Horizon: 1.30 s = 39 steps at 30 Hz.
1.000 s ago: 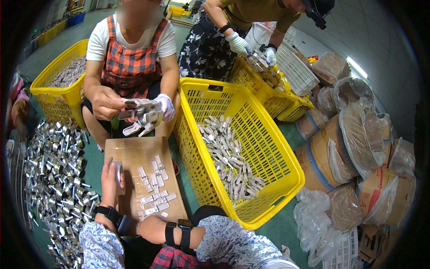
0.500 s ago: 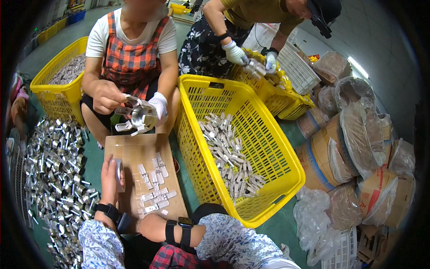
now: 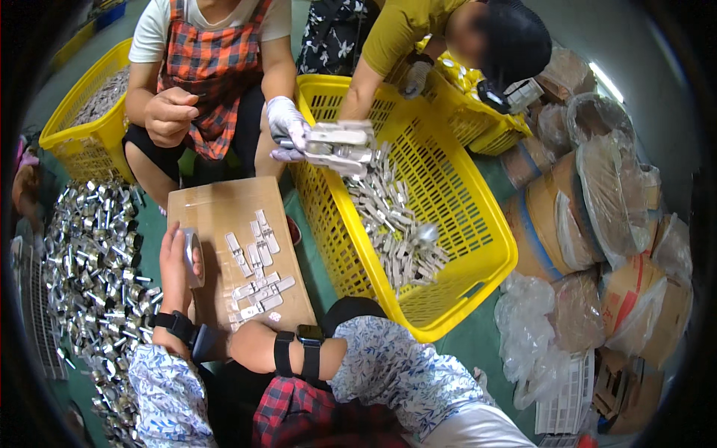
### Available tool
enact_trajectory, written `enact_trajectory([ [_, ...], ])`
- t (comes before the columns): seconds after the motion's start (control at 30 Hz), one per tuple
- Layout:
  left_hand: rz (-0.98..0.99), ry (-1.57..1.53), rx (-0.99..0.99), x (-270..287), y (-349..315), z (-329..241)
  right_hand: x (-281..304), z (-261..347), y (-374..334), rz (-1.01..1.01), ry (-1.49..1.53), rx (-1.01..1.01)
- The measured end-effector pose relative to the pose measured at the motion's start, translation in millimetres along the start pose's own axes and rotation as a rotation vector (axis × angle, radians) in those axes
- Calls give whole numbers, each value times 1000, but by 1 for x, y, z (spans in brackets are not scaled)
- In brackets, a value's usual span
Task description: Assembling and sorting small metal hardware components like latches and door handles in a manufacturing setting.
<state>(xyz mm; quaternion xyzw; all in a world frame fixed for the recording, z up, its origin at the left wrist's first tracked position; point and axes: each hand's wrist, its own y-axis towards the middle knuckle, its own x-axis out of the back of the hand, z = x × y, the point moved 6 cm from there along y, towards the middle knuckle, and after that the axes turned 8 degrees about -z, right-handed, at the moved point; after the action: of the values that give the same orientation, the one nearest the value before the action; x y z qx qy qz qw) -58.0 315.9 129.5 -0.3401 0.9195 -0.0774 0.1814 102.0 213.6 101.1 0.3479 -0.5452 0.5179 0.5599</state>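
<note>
My left hand is closed round a roll of tape, which stands on edge at the left side of a cardboard sheet. My right forearm lies across the sheet's near edge, pointing left; the right hand's fingers are hidden beside my left wrist. Several flat, light-coloured metal latch-like pieces lie in groups on the cardboard. Across from me, a person's gloved hand holds a bundle of similar pieces over the yellow basket; that person's bare hand is raised with fingers pinched.
A large yellow basket with loose metal pieces stands right of the cardboard. A second person reaches into it. Shiny metal parts are heaped at left. Another yellow basket stands behind them. Wrapped cardboard rolls and plastic bags line the right.
The person opposite has moved the bundle from above the cardboard to over the yellow basket. The second person has bent down, an arm now in that basket. My hands stay about the same.
</note>
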Motion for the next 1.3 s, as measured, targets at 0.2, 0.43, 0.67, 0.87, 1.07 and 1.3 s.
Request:
enact_trajectory([
  [0.2, -11, 4, -5, -4, -3, -1, -6, 1, -1, -15, -1, 17],
  [0.43, 11, 9, -29, 0, 4, 5, -3, 1, -3, -57, 40, 50],
  [0.67, -9, 18, -26, 6, 8, 6, -7, 3, 0, -26, 41, 50],
  [0.87, -3, 14, -9, 3, 4, 2, -8, 4, 0, 19, -2, 73],
  [1.07, -6, -6, -12, 7, 4, -2, -3, 4, 1, -12, -6, 66],
  [1.3, 14, -22, -26, 6, 2, -2, 0, 4, -2, -73, 37, 56],
])
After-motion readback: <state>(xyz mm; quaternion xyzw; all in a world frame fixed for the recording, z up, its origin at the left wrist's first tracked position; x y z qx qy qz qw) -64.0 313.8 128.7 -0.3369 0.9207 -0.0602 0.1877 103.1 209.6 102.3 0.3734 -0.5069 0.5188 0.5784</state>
